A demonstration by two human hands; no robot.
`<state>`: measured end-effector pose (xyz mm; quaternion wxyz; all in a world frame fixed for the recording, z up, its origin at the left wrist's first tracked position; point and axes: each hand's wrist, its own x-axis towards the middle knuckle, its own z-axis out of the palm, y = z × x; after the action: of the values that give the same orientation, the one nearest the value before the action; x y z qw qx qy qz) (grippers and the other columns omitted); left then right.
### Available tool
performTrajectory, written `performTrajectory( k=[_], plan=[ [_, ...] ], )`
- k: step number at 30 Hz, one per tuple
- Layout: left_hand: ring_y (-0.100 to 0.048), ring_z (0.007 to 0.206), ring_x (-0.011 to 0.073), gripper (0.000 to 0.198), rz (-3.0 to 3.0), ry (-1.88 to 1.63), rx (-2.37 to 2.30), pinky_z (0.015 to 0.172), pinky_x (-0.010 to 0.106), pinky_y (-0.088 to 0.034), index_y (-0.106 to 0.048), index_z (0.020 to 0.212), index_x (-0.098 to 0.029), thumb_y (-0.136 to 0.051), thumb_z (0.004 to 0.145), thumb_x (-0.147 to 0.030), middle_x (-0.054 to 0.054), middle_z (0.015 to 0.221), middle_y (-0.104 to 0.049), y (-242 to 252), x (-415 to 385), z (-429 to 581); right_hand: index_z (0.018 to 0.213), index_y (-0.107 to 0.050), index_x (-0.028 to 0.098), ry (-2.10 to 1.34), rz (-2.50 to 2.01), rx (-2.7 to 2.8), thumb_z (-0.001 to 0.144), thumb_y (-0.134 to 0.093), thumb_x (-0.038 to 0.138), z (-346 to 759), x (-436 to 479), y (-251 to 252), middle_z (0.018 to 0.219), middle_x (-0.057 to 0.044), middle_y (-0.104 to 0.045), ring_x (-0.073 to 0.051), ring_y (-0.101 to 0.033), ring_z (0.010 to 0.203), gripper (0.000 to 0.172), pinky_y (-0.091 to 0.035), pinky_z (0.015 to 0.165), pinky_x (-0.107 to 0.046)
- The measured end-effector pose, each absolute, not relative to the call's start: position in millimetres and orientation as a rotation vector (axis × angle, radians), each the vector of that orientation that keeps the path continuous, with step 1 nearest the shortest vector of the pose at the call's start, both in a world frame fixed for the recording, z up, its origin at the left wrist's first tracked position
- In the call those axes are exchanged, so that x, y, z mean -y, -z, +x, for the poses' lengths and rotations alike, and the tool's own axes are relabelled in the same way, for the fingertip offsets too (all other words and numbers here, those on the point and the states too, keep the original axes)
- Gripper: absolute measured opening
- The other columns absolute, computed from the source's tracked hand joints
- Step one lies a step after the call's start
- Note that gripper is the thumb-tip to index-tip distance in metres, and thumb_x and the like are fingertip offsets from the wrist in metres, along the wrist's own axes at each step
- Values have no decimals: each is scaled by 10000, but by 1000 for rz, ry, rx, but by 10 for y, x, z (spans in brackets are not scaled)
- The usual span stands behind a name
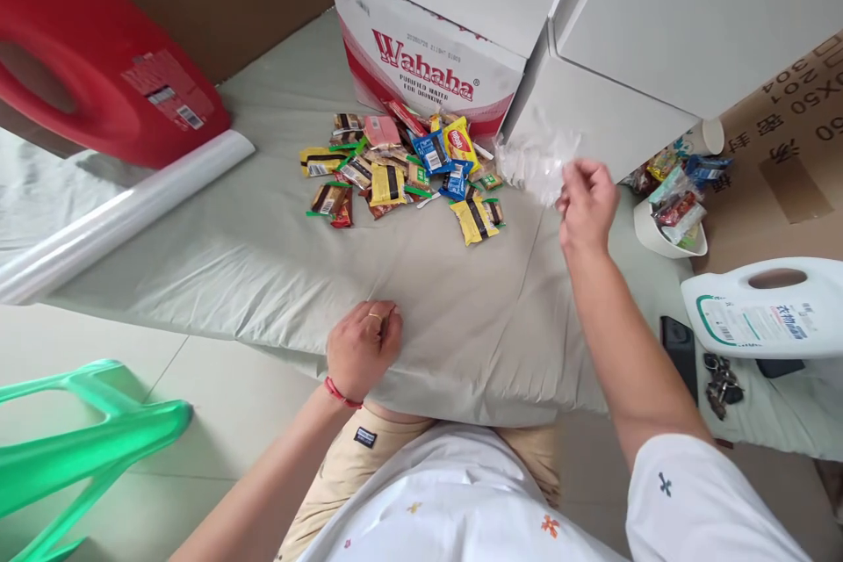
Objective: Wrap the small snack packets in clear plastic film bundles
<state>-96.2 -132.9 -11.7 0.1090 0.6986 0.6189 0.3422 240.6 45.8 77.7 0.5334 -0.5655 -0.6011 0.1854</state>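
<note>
My right hand (pixel 586 202) is raised over the pale sheet (pixel 263 255) and pinches a crumpled clear plastic bag (pixel 536 160) at its edge. My left hand (pixel 363 349) rests on the near edge of the sheet as a loose fist, a ring on one finger and a red band at the wrist, with nothing visible in it. A heap of small wrapped snacks (pixel 408 171) in yellow, blue, brown and red lies on the sheet beyond both hands, just left of the bag.
A Wahaha carton (pixel 421 61) and white boxes (pixel 659 26) stand behind the snacks. A white bowl of snacks (pixel 668 215) sits at right, near a white jug (pixel 764 307), phone (pixel 678 351) and keys (pixel 721 382). At left: red container (pixel 98 61), film roll (pixel 125 215), green stool (pixel 79 448).
</note>
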Motion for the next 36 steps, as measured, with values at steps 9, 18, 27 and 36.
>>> performTrajectory(
  k=[9,18,27,36],
  plan=[
    [-669,740,133,452,1265,-884,-1078,485,210,-423,-560,1204,-224,-618,931,-580,74,1082,-653,-230,562,-259,895,-647,257,-1144,-1215,838,667,-885,531,1860,578,-48,688,64,-608,-97,-590,580,430,-522,475,-205],
    [-652,982,213,689,1890,-947,-1151,905,395,-576,-490,1442,-207,-781,845,-393,140,1390,-526,110,134,235,902,-641,257,-1004,-1205,690,686,-885,447,2091,581,-76,744,56,-627,-108,-675,672,377,-603,596,-220],
    [-671,1003,241,200,2128,-720,-1223,875,386,-556,-710,1071,-179,-608,908,-236,108,1210,-640,151,176,180,1016,-558,260,-13,-1206,1145,988,-582,490,2690,-427,-800,1100,-27,-587,-138,-656,881,233,-625,819,-346],
    [-592,704,127,129,1551,-1114,-1038,681,286,-500,-711,914,-183,-648,887,-293,38,898,-675,148,82,81,1119,-651,262,-494,-1459,1437,947,-608,601,2233,-305,-499,990,-33,-652,-153,-668,808,382,-556,693,-273]
  ],
)
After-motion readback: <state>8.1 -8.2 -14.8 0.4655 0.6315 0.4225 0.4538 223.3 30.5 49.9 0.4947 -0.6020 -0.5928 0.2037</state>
